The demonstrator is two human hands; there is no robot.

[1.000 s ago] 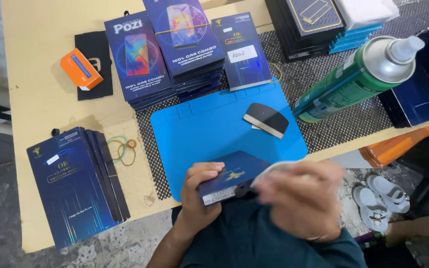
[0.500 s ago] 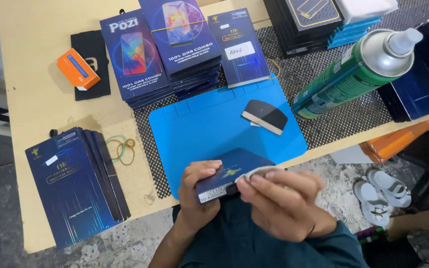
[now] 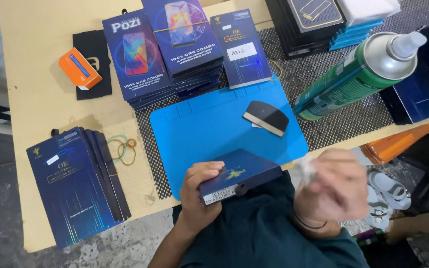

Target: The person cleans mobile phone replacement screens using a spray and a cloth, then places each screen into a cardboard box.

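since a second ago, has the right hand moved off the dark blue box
Yes. The right hand has pulled rightward off the dark blue box, away from the blue mat.

A big table (image 3: 35,99) with a pale yellow wooden top fills most of the view. A black mesh mat (image 3: 323,74) covers the right part of it, and a bright blue mat (image 3: 209,124) lies on top near the front edge. The floor (image 3: 100,248) below is grey and speckled, like stone. White sandals (image 3: 388,191) sit on the floor at the right. Something orange (image 3: 398,141) shows under the table's right edge. The light is soft and even, with only faint shadows.
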